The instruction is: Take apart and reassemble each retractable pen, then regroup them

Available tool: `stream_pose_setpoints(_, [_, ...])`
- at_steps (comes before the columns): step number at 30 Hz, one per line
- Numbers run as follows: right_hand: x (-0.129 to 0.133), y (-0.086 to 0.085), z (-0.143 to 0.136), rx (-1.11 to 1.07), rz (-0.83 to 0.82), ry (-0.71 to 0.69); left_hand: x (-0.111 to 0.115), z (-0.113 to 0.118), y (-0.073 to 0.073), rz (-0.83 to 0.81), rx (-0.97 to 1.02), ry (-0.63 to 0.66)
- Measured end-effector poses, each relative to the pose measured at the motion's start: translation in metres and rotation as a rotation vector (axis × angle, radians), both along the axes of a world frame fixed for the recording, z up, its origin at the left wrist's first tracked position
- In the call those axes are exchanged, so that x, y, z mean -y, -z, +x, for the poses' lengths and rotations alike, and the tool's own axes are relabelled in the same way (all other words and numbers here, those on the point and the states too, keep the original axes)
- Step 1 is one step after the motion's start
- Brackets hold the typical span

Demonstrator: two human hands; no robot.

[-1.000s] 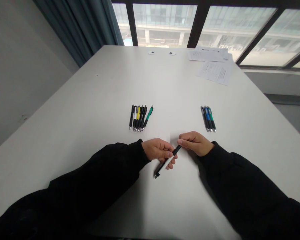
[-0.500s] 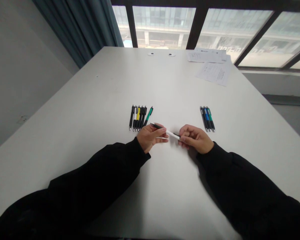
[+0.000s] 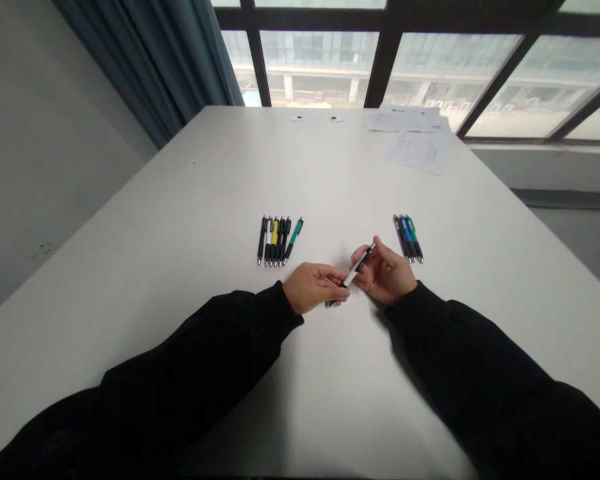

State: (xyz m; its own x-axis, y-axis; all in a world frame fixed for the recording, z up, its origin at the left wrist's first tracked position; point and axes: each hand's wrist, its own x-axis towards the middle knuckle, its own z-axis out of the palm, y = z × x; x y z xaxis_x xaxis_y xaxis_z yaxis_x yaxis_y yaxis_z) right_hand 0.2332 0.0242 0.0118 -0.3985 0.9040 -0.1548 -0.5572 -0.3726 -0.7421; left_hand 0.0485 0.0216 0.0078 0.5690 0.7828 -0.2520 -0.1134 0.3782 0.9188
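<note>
Holding the white and black pen (image 3: 351, 276) between thumb and fingers, my left hand (image 3: 311, 287) grasps it near its lower end, which pokes out below the fingers. The pen is in front of me, between both hands, slanting so that its clicker end points away and to the right. At that upper end sits my right hand (image 3: 391, 272), its thumb at or just beside the clicker and its other fingers curled behind; from my camera I cannot tell whether it grips the pen or only touches it.

Beyond my left hand, five pens (image 3: 274, 235) lie side by side on the white table (image 3: 340, 393), black, white, yellow, black and black, with a green pen (image 3: 295, 233) at their right, its top leaning away. Beyond my right hand lie three more pens (image 3: 407, 231) close together, one dark, one blue, one green. At the far edge I see printed papers (image 3: 405, 121) near the window (image 3: 320, 63), and a blue-grey curtain (image 3: 155, 60) hangs to the left.
</note>
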Motion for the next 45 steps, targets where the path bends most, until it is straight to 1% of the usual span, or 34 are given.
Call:
stream_pose_setpoints(4, [0.0, -0.001, -0.001, -0.055, 0.02, -0.033, -0.002, -0.001, 0.0, 0.01, -0.01, 0.044])
stream_pose_setpoints(8, [-0.001, 0.0, -0.001, -0.042, -0.019, -0.025, -0.003, -0.002, -0.001, 0.008, -0.014, 0.082])
stream_pose_setpoints(12, [-0.001, -0.001, -0.002, -0.026, -0.04, -0.02, -0.003, -0.002, 0.0, 0.016, -0.016, 0.076])
stream_pose_setpoints(16, [-0.002, -0.003, -0.002, 0.033, -0.011, -0.027, -0.003, -0.002, 0.0, -0.007, -0.01, 0.083])
stream_pose_setpoints(18, [0.001, -0.003, -0.004, 0.113, 0.026, 0.021, -0.004, -0.002, -0.001, -0.029, -0.006, 0.044])
stream_pose_setpoints(20, [0.008, -0.001, -0.007, 0.299, 0.11, 0.119, -0.005, -0.002, -0.001, -0.05, 0.011, -0.043])
stream_pose_setpoints(21, [0.014, 0.0, -0.009, 0.447, 0.184, 0.183, -0.006, -0.001, -0.001, -0.054, 0.022, -0.096])
stream_pose_setpoints(22, [0.02, 0.001, -0.011, 0.657, 0.298, 0.214, -0.007, -0.001, -0.001, -0.053, 0.032, -0.143])
stream_pose_setpoints(24, [0.032, 0.002, -0.017, 1.084, 0.597, 0.167, -0.01, -0.001, 0.001, -0.039, 0.037, -0.205])
stream_pose_setpoints(25, [0.037, 0.003, -0.021, 1.229, 0.729, 0.119, -0.011, -0.001, 0.002, -0.027, 0.034, -0.223])
stream_pose_setpoints(26, [0.041, 0.003, -0.026, 1.349, 0.82, 0.104, -0.012, 0.0, 0.004, -0.016, 0.029, -0.241])
stream_pose_setpoints(27, [0.044, 0.004, -0.03, 1.442, 0.879, 0.09, -0.012, 0.0, 0.005, 0.0, 0.024, -0.256])
stream_pose_setpoints(29, [0.046, 0.005, -0.036, 1.595, 0.927, 0.081, -0.013, 0.001, 0.006, 0.019, 0.005, -0.267])
stream_pose_setpoints(31, [0.044, 0.006, -0.037, 1.72, 0.923, 0.055, -0.013, 0.001, 0.008, 0.004, -0.017, -0.252])
stream_pose_setpoints(33, [0.04, 0.006, -0.03, 1.859, 0.851, 0.034, -0.012, 0.0, 0.009, -0.029, -0.022, -0.238])
stream_pose_setpoints(36, [0.031, 0.006, -0.008, 2.086, 0.622, 0.04, -0.011, -0.001, 0.01, -0.039, -0.022, -0.244])
stream_pose_setpoints(38, [0.025, 0.005, 0.012, 2.191, 0.485, 0.046, -0.011, -0.002, 0.011, -0.024, -0.045, -0.234])
stream_pose_setpoints(41, [0.018, 0.004, 0.035, 2.279, 0.351, 0.057, -0.012, -0.004, 0.013, 0.005, -0.064, -0.205])
stream_pose_setpoints(45, [0.015, 0.004, 0.045, 2.286, 0.273, 0.028, -0.012, -0.005, 0.014, 0.027, -0.079, -0.179])
